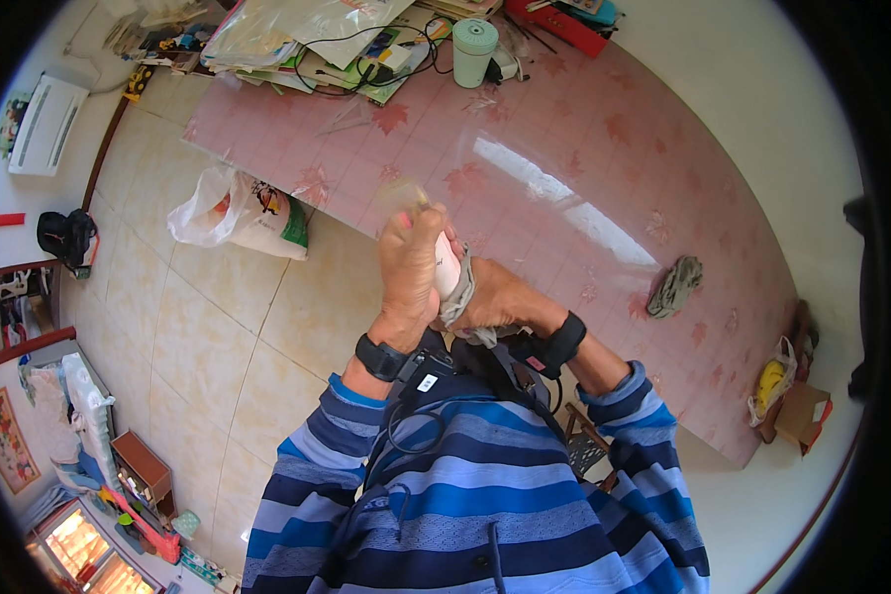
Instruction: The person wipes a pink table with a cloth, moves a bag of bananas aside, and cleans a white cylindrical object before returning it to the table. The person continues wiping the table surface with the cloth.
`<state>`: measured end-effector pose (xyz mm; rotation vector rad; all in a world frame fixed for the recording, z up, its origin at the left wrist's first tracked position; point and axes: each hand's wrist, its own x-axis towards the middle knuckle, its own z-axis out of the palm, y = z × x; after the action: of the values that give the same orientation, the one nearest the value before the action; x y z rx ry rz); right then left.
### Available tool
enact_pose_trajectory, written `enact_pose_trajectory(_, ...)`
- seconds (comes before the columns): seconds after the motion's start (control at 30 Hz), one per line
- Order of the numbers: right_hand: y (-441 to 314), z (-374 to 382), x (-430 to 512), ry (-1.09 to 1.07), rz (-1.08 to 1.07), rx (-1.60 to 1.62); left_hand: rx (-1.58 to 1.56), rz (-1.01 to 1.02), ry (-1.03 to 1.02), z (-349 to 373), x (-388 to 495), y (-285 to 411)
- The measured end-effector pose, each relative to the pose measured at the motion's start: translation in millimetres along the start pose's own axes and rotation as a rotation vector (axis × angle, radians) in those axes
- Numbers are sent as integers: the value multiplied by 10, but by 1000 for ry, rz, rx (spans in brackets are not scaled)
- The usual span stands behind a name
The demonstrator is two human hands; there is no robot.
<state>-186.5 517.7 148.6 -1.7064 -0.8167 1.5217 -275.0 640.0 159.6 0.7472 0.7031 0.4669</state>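
Above the table's near edge, both hands meet around a pale pink cylindrical object (pixel 447 266) that bears dark writing. My left hand (pixel 408 271) is closed around its upper part. A blurred, yellowish, see-through part (pixel 405 197) shows just beyond those fingers; I cannot tell what it is. My right hand (pixel 494 293) grips the lower end through a grey cloth (pixel 457 297), which wraps that end and hangs below the palm. The fingers hide much of the object. A second folded grey cloth (pixel 674 286) lies on the table, off to the right.
The pink leaf-patterned table (pixel 534 245) carries a stack of papers and books (pixel 327 44), a black cable (pixel 434 56) and a mint-green lidded cup (pixel 474 53). Below its left edge, a plastic bag (pixel 211 208) and a printed sack (pixel 271 219) stand on floor tiles. Bananas (pixel 771 382) sit far right.
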Motion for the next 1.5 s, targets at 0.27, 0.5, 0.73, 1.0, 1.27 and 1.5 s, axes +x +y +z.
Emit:
enact_pose_trajectory(0.27,91,-132,-234,-156,4,690,-371,-235,-79,-160,66,259)
enact_pose_trajectory(0.5,533,-223,-363,52,-2,1200,-454,-212,-130,-168,126,339)
enact_pose_trajectory(0.73,557,-363,-647,119,-89,1178,-445,-216,-167,-134,137,352)
enact_pose_trajectory(1.0,445,-354,-740,404,-27,1126,-331,-166,-205,-124,139,338)
enact_pose_trajectory(1.27,-62,-202,-846,434,-171,1031,-278,-139,-161,-120,177,268)
enact_pose_trajectory(1.5,-65,-162,-597,403,-219,691,-270,-179,-160,-179,199,209)
